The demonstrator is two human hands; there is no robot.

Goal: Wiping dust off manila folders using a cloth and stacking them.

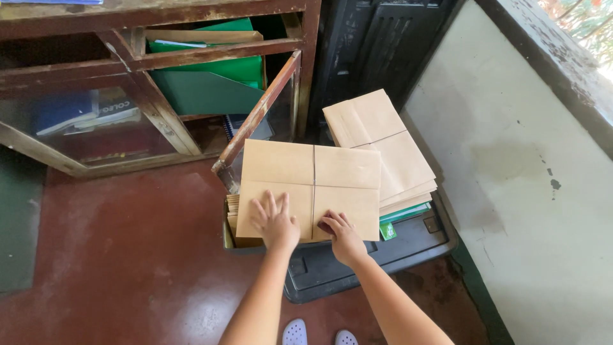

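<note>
Nearest me, my left hand [276, 220] lies flat with fingers spread wide on the near bundle of tied brown envelopes [311, 190]. My right hand [340, 233] presses its lower edge, fingers curled. It rests over the black bin [357, 262], beside another bundle [380, 150].

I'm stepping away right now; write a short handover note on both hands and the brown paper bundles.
Left hand: flat, fingers spread, pressing on the front bundle of brown paper tied with a string cross.
Right hand: fingers on the same bundle's near edge, by the string; no closed grip visible.
That bundle lies on a stack in a box on the dark bin lid.
Second tied bundle sits behind right, atop more paper.
Done: both bundles tied.
Left: front bundle not lifted; the wooden cabinet stands open, its shelf holding green folders.
</note>
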